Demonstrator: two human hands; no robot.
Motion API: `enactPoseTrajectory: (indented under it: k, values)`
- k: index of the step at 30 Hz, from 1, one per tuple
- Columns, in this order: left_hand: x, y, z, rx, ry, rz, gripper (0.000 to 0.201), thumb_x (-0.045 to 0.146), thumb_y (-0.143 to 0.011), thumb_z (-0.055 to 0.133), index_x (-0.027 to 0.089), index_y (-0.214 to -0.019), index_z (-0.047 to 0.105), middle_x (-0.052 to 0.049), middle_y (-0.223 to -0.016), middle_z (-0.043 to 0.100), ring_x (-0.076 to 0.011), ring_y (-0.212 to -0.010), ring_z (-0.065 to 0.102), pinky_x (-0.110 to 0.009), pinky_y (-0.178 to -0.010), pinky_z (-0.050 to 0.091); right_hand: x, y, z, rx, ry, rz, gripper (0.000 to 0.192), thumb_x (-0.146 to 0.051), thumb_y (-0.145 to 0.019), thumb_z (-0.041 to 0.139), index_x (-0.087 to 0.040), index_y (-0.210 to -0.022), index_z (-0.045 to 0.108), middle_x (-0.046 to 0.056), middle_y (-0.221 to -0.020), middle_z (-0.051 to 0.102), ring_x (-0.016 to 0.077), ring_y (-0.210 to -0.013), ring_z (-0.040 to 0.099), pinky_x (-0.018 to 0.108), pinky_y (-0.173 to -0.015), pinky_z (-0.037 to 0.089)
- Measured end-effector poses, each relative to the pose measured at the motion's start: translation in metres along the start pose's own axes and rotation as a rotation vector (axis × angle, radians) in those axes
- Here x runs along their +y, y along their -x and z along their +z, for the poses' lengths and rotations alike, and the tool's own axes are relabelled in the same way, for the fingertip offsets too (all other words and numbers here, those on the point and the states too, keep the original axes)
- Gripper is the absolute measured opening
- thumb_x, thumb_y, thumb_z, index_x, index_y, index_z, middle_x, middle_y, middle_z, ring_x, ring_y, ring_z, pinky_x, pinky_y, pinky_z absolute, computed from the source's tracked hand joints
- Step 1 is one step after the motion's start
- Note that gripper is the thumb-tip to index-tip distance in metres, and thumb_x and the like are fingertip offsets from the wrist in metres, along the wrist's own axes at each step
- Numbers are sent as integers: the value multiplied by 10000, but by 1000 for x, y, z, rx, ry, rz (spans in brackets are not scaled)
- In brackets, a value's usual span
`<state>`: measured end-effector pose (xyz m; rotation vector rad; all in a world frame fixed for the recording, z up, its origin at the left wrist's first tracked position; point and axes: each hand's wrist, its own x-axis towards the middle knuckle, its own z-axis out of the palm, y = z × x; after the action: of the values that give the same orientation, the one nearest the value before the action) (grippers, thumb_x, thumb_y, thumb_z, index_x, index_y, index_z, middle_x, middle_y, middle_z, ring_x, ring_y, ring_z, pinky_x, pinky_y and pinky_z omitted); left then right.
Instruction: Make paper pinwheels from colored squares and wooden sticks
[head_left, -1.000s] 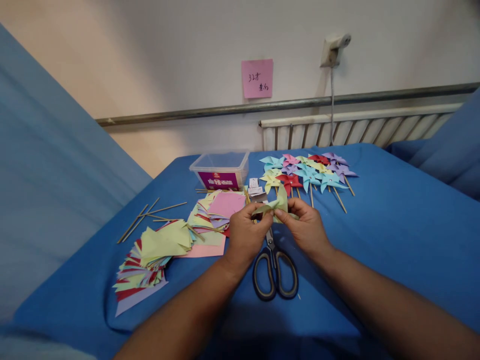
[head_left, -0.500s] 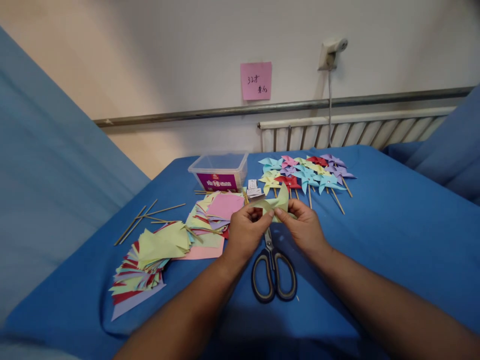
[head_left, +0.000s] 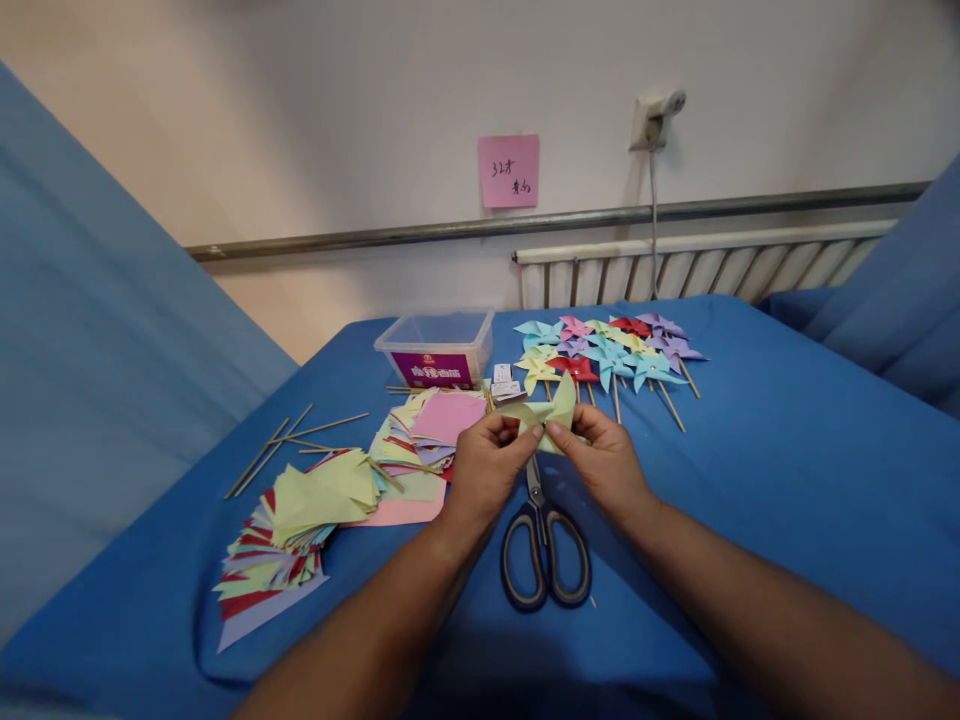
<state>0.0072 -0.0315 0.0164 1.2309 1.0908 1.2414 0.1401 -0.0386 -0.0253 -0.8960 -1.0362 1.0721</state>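
Note:
Between my two hands is a pale green paper pinwheel (head_left: 559,405), its blades folded in toward the middle. My left hand (head_left: 491,462) pinches its left side, with the thumb close to the centre. Its right side is gripped by my right hand (head_left: 604,460), thumb also at the centre. A small dark spot shows between the thumbs; I cannot make out what it is. Just below lie scissors (head_left: 545,550) with dark handles, the blade tips hidden under the paper and hands.
Finished pinwheels (head_left: 611,355) on sticks lie at the back right. A clear plastic box (head_left: 435,350) stands at the back, with small white boxes (head_left: 504,382) beside it. On the left are stacked coloured papers (head_left: 322,495), a second paper pile (head_left: 450,415) and loose sticks (head_left: 322,425).
Both thumbs have drawn slightly apart at the pinwheel's centre, so a small dark spot now shows there. The whole view has shifted a little; the other things lie as before.

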Motion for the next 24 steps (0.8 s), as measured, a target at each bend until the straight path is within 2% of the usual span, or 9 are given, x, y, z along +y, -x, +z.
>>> enactPoseTrajectory:
  k: [9,15,24]
  values:
    - [-2,-2,-2,-1,25,-32,173,264,-618,811,145,-682,704,7,-631,664,-102,-557,567,-213,-569,441,-1,2,1,-1,-19,22,200,-354,-747,754,-190,-840,688,6,-802,701,157,-744,625,293,-730,487]
    - [-5,-2,-1,-8,71,-74,216,281,-604,823,142,-721,706,-15,-683,691,-117,-591,593,-222,-587,450,3,0,-1,3,-8,40,200,-358,-740,755,-185,-813,685,5,-776,689,155,-725,613,290,-714,476]
    - [-18,-10,-3,1,-27,-64,242,322,-604,815,137,-654,667,19,-587,609,-95,-534,527,-212,-531,392,7,-4,0,13,-8,107,296,-424,-688,782,-163,-772,673,8,-713,682,148,-643,587,278,-629,446]
